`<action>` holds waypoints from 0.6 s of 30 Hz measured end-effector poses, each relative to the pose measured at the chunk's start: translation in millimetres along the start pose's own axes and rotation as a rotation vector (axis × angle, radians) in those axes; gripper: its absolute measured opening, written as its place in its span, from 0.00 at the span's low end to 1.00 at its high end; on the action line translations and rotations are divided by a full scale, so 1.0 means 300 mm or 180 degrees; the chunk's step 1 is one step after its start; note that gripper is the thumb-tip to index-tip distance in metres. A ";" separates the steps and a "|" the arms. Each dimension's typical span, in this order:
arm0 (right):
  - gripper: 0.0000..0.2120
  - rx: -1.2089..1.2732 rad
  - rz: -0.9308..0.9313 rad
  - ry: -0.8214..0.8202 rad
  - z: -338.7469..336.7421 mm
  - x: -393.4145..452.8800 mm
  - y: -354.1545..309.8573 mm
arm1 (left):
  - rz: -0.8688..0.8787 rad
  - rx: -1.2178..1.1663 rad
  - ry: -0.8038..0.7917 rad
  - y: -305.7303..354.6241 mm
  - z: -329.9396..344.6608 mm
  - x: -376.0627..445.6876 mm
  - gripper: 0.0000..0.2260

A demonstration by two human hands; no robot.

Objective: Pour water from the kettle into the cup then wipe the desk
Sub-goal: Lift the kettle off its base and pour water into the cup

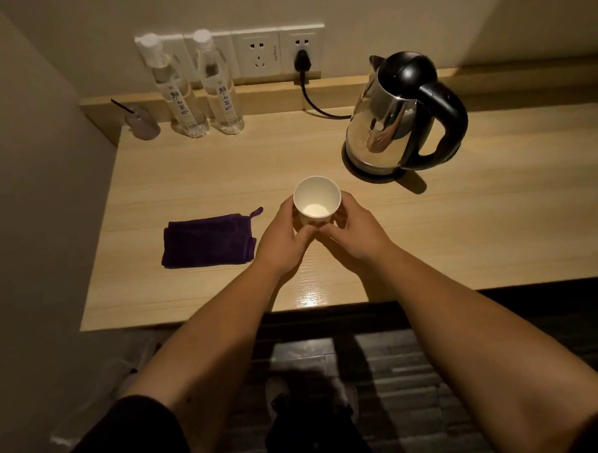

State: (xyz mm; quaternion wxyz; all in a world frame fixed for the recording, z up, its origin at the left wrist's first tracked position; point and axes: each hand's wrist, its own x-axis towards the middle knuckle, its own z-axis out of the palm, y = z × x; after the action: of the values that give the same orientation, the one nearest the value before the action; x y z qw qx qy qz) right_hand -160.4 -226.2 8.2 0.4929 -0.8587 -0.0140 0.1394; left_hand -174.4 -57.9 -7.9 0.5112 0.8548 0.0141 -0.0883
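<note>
Your left hand (280,239) and right hand (354,231) are both wrapped around the white cup (317,200), thumbs meeting at its near side; the cup stands upright and open at mid-surface (479,218). The kettle (400,117) sits on its base behind and to the right, lid shut, cord plugged into the wall outlet (302,51). The folded purple cloth (207,240) lies flat just left of your left hand.
</note>
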 end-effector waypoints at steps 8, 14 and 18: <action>0.38 -0.0173 -0.0023 -0.0097 -0.024 0.005 0.008 | 0.0029 0.0037 0.0061 0.005 0.018 -0.007 0.33; 0.30 -0.0427 -0.0174 0.0479 -0.087 -0.032 -0.019 | -0.0097 -0.0138 0.0254 0.014 0.031 0.002 0.39; 0.21 -0.0849 -0.1055 0.2043 -0.273 -0.031 -0.109 | -0.0182 -0.0354 0.0210 0.015 0.035 0.016 0.42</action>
State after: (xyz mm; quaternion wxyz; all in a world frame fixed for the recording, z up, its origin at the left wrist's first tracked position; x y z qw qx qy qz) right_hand -144.9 -279.8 76.9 0.3720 -0.9014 -0.0156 -0.2211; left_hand -170.6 -69.6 -9.7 0.5544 0.8268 0.0602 -0.0739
